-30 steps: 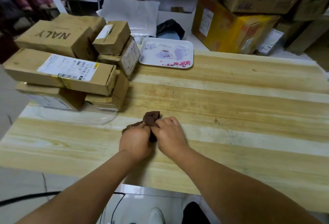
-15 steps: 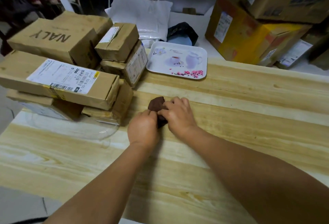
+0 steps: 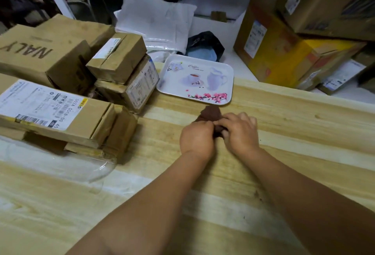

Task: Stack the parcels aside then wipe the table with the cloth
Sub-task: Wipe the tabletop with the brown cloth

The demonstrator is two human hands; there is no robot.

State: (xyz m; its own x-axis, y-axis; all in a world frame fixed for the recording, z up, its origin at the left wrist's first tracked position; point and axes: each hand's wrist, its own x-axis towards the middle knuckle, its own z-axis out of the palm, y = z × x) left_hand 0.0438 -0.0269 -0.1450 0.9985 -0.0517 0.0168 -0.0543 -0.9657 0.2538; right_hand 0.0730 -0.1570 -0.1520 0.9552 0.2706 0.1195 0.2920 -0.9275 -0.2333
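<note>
From the head view, both hands meet at the centre of the frame on the wooden table [image 3: 284, 129]. The left hand [image 3: 197, 140] and the right hand [image 3: 241, 131] are each curled closed around a bunched brown cloth [image 3: 211, 113], which sits between them and pokes out past the knuckles toward the upper part of the frame. The cloth's free end points at the printed tray [image 3: 197, 79], which lies just beyond it, apart but near. The parcels [image 3: 67, 84] are already piled in the left and upper left of the frame, so stacking looks done and wiping is the step in hand. Neither hand is nearer: both grip the cloth, side by side. Bare tabletop stretches to the right and toward the lower frame, the likely room for a stroke.
</note>
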